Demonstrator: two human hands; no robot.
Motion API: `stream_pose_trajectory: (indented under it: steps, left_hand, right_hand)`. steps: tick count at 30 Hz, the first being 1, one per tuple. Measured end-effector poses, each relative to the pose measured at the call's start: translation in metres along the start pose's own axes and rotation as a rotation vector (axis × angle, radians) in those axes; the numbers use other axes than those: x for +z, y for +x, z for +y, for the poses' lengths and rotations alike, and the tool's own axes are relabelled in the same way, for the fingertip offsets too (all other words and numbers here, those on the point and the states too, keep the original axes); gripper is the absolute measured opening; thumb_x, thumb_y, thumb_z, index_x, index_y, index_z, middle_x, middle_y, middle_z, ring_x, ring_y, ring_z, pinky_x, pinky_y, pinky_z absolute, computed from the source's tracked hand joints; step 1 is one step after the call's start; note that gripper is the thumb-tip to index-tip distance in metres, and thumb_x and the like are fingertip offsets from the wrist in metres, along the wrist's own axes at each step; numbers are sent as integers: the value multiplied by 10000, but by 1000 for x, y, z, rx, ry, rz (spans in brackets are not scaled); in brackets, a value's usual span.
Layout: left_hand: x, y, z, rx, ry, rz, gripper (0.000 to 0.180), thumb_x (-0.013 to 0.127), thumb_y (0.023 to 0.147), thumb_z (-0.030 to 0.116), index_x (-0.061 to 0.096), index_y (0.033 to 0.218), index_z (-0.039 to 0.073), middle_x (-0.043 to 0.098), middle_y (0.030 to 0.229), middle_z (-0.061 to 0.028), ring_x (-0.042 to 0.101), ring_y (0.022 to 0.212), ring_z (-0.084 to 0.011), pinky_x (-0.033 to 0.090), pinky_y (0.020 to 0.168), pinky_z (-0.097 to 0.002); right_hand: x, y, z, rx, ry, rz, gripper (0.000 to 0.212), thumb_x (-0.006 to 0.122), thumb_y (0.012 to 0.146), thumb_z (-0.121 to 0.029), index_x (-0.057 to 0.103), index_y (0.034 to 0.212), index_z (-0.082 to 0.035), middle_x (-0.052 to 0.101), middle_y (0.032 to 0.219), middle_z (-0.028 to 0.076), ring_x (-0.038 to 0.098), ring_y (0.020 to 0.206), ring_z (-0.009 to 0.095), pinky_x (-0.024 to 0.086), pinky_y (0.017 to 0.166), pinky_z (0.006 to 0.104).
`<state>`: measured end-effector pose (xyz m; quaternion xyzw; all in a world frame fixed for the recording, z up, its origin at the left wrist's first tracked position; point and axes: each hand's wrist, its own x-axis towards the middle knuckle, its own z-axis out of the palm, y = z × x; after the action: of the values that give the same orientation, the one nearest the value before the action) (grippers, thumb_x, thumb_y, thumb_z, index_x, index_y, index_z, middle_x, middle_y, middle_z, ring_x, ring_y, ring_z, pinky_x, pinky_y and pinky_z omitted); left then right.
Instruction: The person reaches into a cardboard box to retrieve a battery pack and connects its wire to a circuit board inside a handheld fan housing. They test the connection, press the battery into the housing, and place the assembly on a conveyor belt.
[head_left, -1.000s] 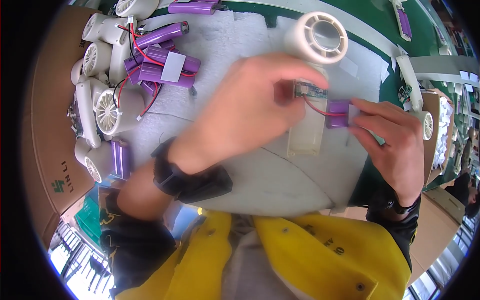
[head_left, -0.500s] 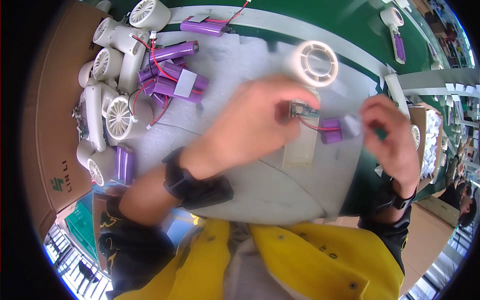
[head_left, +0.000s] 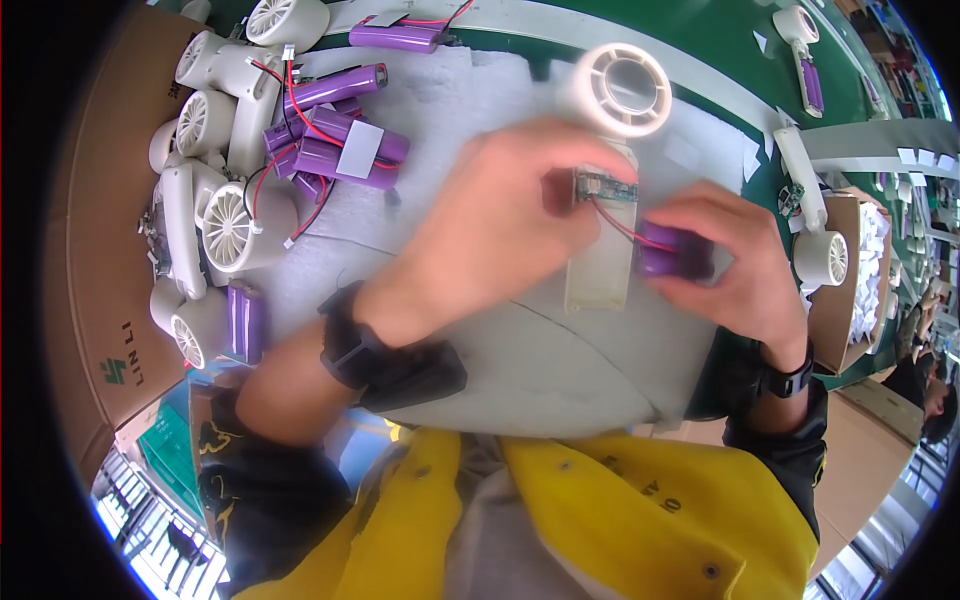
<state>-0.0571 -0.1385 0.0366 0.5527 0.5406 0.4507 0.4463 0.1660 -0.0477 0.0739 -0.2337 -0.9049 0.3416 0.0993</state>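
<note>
A cream handheld fan (head_left: 617, 92) lies on the white foam sheet, round head at the far end and open handle (head_left: 597, 280) toward me. The thumb and fingers of my left hand (head_left: 505, 215) close on a small green circuit board (head_left: 607, 187) over the handle's upper part; the fingertips are partly hidden. Red and dark wires run from the board to a purple battery pack (head_left: 658, 250). My right hand (head_left: 735, 265) pinches that pack between thumb and fingers, just right of the handle.
Several purple battery packs (head_left: 345, 160) with wires lie on the foam at left. Beside them, cream fan bodies (head_left: 228, 228) are piled against a cardboard box (head_left: 100, 240). At right stand another fan (head_left: 820, 258) and a carton of white pieces (head_left: 838, 290). A person (head_left: 935, 395) sits at far right.
My right hand has moved left from beside the battery pack and closed on it. The fan and board appear slightly higher in view; my left hand keeps its grip.
</note>
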Motion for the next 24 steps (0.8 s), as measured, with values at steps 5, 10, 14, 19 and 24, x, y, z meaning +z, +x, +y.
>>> stream_pose_trajectory:
  steps: [5, 10, 14, 19, 24]
  left_hand:
    - [-3, 0, -2, 45, 74, -14, 352, 644, 783, -65, 738, 1093, 75, 671, 1034, -41, 596, 783, -86, 484, 665, -227]
    - [-9, 2, -1, 82, 141, -44, 370, 706, 760, -39, 754, 1101, 98, 685, 1012, -75, 619, 776, -101, 498, 685, -235]
    - [-9, 2, -2, 169, 210, -13, 356, 738, 741, -19, 759, 1078, 94, 682, 953, -92, 634, 748, -125, 505, 673, -240]
    - [-7, 3, -1, 219, 270, 8, 339, 751, 724, -8, 766, 1048, 94, 684, 910, -105, 645, 694, -153, 510, 637, -251]
    - [-7, 4, -3, 291, 331, 40, 328, 761, 707, 5, 768, 1024, 90, 697, 900, -131, 663, 663, -193, 514, 603, -265]
  right_hand:
    - [-16, -6, 2, 235, 378, -280, 408, 803, 750, -143, 657, 1082, 43, 678, 960, 118, 669, 729, 212, 525, 689, 288]
    - [-16, -5, -9, 599, 970, -345, 569, 770, 786, -95, 538, 1286, 48, 669, 1004, 123, 696, 778, 217, 546, 706, 285]
    - [-22, -10, -8, 483, 1181, -361, 795, 775, 718, 34, 395, 1416, 33, 616, 1132, 157, 698, 893, 245, 570, 742, 314]
    - [-17, -13, -4, 344, 1212, -424, 985, 794, 574, 169, 346, 1440, 33, 514, 1281, 175, 667, 1013, 270, 587, 790, 372]
    - [-23, -12, -8, 351, 1055, -411, 867, 785, 634, 110, 421, 1415, 16, 500, 1340, 117, 628, 1089, 218, 561, 890, 333]
